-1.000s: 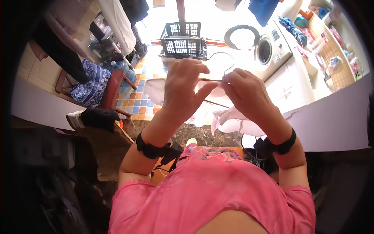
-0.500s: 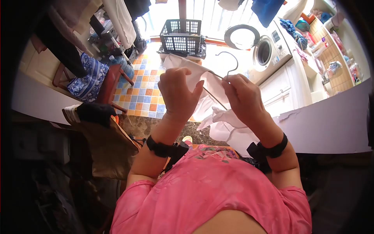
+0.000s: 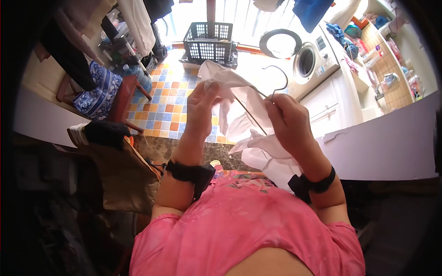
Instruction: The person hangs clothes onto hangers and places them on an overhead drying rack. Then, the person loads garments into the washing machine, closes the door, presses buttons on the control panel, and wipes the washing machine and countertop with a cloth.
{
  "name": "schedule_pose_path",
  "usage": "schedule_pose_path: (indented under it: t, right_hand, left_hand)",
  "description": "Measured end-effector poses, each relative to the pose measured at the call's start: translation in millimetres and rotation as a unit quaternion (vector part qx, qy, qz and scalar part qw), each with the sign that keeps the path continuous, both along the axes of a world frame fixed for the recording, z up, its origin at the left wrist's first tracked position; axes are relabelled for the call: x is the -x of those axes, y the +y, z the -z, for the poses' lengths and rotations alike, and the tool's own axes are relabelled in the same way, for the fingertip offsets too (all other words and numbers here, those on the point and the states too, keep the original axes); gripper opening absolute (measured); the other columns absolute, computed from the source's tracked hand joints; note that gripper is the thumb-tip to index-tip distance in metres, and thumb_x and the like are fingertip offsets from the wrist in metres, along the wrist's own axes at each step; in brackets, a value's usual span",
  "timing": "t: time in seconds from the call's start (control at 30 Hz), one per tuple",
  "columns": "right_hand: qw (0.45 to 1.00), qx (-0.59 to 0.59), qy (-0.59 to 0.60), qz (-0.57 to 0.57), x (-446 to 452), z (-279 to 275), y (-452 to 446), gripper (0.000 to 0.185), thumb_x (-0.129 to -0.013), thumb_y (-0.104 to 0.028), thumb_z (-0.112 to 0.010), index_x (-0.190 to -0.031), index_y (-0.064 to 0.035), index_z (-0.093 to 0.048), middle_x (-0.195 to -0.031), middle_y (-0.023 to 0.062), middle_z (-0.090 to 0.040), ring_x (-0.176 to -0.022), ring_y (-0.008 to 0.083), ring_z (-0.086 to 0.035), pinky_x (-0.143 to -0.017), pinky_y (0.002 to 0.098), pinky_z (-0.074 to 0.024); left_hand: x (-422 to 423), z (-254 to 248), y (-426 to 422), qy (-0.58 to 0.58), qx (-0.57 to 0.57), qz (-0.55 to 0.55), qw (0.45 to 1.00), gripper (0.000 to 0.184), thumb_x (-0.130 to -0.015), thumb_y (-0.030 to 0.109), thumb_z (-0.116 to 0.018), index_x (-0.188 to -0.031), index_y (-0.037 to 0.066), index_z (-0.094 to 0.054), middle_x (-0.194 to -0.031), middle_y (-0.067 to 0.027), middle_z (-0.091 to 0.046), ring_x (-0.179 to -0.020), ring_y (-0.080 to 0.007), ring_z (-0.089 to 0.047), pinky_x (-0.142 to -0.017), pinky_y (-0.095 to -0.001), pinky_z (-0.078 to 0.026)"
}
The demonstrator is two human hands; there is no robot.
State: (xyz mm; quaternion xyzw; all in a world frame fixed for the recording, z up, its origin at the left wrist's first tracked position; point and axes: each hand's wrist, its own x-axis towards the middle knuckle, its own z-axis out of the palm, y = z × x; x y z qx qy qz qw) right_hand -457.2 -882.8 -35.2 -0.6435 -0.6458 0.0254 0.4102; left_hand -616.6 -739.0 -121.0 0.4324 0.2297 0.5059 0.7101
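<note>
A wire clothes hanger (image 3: 286,82) tilts in front of me with its hook pointing up. My right hand (image 3: 291,123) is closed on it just below the hook. Thin white cloth, seemingly a garment (image 3: 216,70), drapes over the hanger's left arm, and more of it hangs crumpled below my right hand. At the left end my left hand (image 3: 200,105) pinches the cloth, its fingertips partly covered by the fabric. The hanger's lower bar shows as a slanting line between my hands.
A dark plastic crate (image 3: 208,42) stands by the bright window. To its right is a washing machine (image 3: 317,60) with its round door open. A wooden chair (image 3: 123,99) with a blue floral cloth (image 3: 99,92) is at left. Clothes (image 3: 314,13) hang overhead.
My left hand has turned and closed on the white cloth, which now covers its fingertips. The hanger and right hand have shifted slightly to the right and down.
</note>
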Motion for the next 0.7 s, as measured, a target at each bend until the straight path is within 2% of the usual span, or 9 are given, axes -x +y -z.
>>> schedule_pose_path:
  t: [0.17,0.23,0.27,0.3,0.37,0.43,0.5,0.63,0.7]
  right_hand:
    - [1.0,-0.001,0.018,-0.003,-2,2,-4,0.009,-0.091,-0.007,-0.062,-0.094,0.0016,-0.061,-0.083,0.0183,-0.065,-0.072,0.0358,-0.065,-0.064,0.0392,-0.0508]
    - [1.0,-0.009,0.015,-0.011,-1,7,-4,0.009,-0.09,-0.007,-0.062,-0.094,0.0016,-0.061,-0.083,0.0183,-0.065,-0.072,0.0357,-0.065,-0.064,0.0392,-0.0508]
    - [1.0,-0.003,0.026,-0.008,0,9,-4,0.009,-0.09,-0.007,-0.062,-0.094,0.0017,-0.061,-0.083,0.0185,-0.065,-0.072,0.0357,-0.065,-0.064,0.0393,-0.0508]
    - [0.999,0.003,0.036,-0.004,1,10,-4,0.009,-0.09,-0.007,-0.062,-0.094,0.0018,-0.06,-0.083,0.0187,-0.065,-0.072,0.0357,-0.065,-0.064,0.0393,-0.0507]
    - [1.0,0.005,0.029,0.001,0,10,-3,0.009,-0.091,-0.006,-0.062,-0.093,0.002,-0.06,-0.083,0.0189,-0.065,-0.072,0.0358,-0.065,-0.064,0.0394,-0.0506]
    - [1.0,0.01,0.024,0.002,2,11,-3,0.009,-0.091,-0.006,-0.062,-0.093,0.0021,-0.06,-0.083,0.0191,-0.065,-0.072,0.0359,-0.065,-0.064,0.0395,-0.0505]
    - [1.0,0.013,0.014,0.008,7,12,1,0.01,-0.091,-0.007,-0.062,-0.093,0.0022,-0.06,-0.083,0.0187,-0.065,-0.072,0.0359,-0.065,-0.063,0.0395,-0.0503]
    - [0.999,0.022,0.028,0.01,10,15,2,0.011,-0.091,-0.008,-0.063,-0.093,0.0021,-0.06,-0.083,0.0184,-0.065,-0.071,0.0356,-0.065,-0.062,0.039,-0.0498]
    - [0.999,0.032,0.018,0.014,10,18,3,0.012,-0.091,-0.009,-0.064,-0.097,0.0014,-0.062,-0.084,0.0181,-0.066,-0.069,0.035,-0.065,-0.062,0.0388,-0.0508]
  left_hand:
    - [4,14,24,-0.004,0.008,0.023,1.0,0.025,-0.095,0.024,-0.066,-0.11,0.004,-0.064,-0.088,-0.0036,-0.068,-0.071,-0.0089,-0.062,-0.06,-0.0233,-0.049]
    - [1,24,26,0.238,-0.021,0.03,0.971,0.03,-0.093,0.019,-0.068,-0.115,0.001,-0.06,-0.084,-0.0049,-0.067,-0.069,-0.0111,-0.061,-0.061,-0.0271,-0.049]
    - [-3,28,22,0.332,-0.122,-0.086,0.932,0.031,-0.088,0.014,-0.07,-0.113,0.001,-0.058,-0.084,-0.0068,-0.064,-0.073,-0.0176,-0.061,-0.067,-0.0326,-0.05]
    - [-2,30,20,0.331,-0.123,-0.086,0.932,0.031,-0.088,0.014,-0.07,-0.113,0.001,-0.058,-0.084,-0.0068,-0.064,-0.073,-0.0176,-0.061,-0.067,-0.0326,-0.05]
    - [4,30,10,0.342,-0.367,-0.34,0.795,0.029,-0.081,0.012,-0.075,-0.103,0.003,-0.059,-0.085,-0.008,-0.061,-0.08,-0.0254,-0.059,-0.075,-0.0383,-0.048]
    - [4,20,-12,0.312,-0.452,-0.3,0.78,0.026,-0.076,0.01,-0.077,-0.093,0.007,-0.058,-0.086,-0.0073,-0.059,-0.082,-0.0288,-0.057,-0.076,-0.0402,-0.045]
    - [-5,11,-29,0.316,-0.47,-0.249,0.786,0.022,-0.077,0.009,-0.076,-0.091,0.008,-0.059,-0.087,-0.007,-0.06,-0.083,-0.0289,-0.057,-0.078,-0.0406,-0.045]
    - [-22,16,-23,0.309,-0.435,-0.286,0.796,0.019,-0.078,0.008,-0.073,-0.09,0.008,-0.059,-0.084,-0.0077,-0.061,-0.08,-0.0292,-0.059,-0.074,-0.0402,-0.047]
    - [-21,16,-19,0.264,-0.4,-0.248,0.842,0.014,-0.08,0.006,-0.069,-0.09,0.007,-0.06,-0.08,-0.0093,-0.061,-0.071,-0.0287,-0.061,-0.066,-0.0393,-0.049]
